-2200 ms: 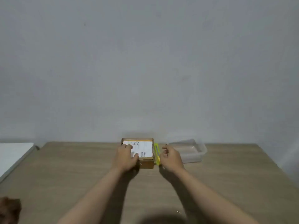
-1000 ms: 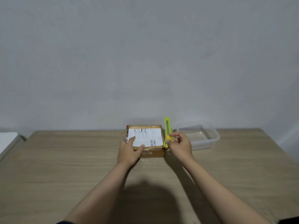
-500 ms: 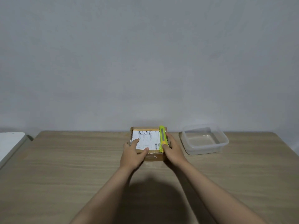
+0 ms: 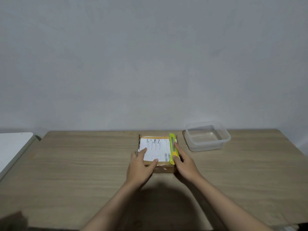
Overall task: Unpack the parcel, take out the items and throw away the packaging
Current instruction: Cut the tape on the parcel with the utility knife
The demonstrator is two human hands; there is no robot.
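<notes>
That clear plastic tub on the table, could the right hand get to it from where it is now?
Probably yes. The plastic tub sits just beyond the right hand, with only bare table between, but that hand would carry the yellow-green cutter it holds on the parcel.

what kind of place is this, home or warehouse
Probably a plain room at home: one wooden table against a bare wall, with just a parcel and a clear plastic tub.
</notes>
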